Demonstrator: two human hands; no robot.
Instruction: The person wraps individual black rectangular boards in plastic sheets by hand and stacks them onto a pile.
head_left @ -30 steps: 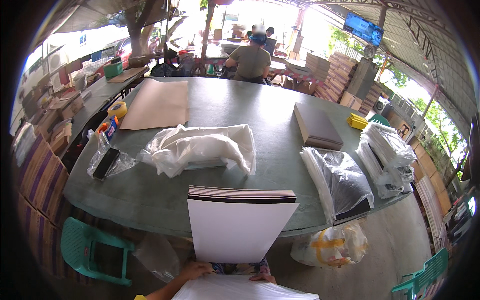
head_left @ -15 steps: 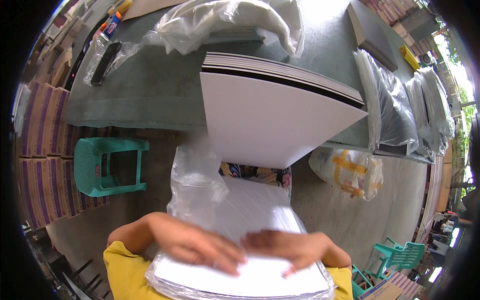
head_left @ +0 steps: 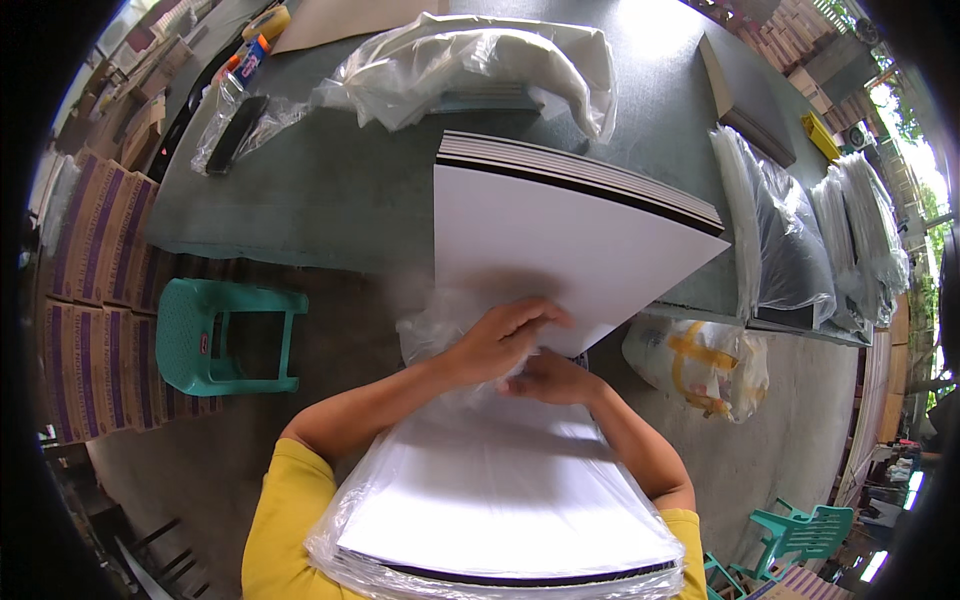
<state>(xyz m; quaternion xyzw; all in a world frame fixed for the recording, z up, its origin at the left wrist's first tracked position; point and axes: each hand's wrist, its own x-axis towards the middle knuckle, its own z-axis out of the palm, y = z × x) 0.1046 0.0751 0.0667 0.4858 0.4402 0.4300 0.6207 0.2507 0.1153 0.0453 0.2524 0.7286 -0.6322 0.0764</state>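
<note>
A clear plastic bag (head_left: 455, 400) with a stack of white boards (head_left: 500, 505) inside lies across my lap. Crumpled loose film at its far end bunches under my left hand (head_left: 512, 338), whose fingers reach rightward, slightly bent and not closed. Just below and to the right, my right hand (head_left: 556, 379) is curled in, fingertips at the plastic; its grip is partly hidden. Beyond both hands, a thick stack of white and black boards (head_left: 570, 235) rests on the table and juts out over its near edge.
The grey-green table (head_left: 300, 200) carries a crumpled plastic cover (head_left: 480, 60), a black bar-shaped tool (head_left: 237, 133), a dark board stack (head_left: 750, 105) and bagged boards (head_left: 790, 230). A green stool (head_left: 190, 335) stands left, near stacked cartons (head_left: 90, 330). A taped bag (head_left: 700, 365) sits below the table.
Both hands have moved away from me, from the near part of the bagged boards to its far end. The loose plastic there is now bunched at my hands.
</note>
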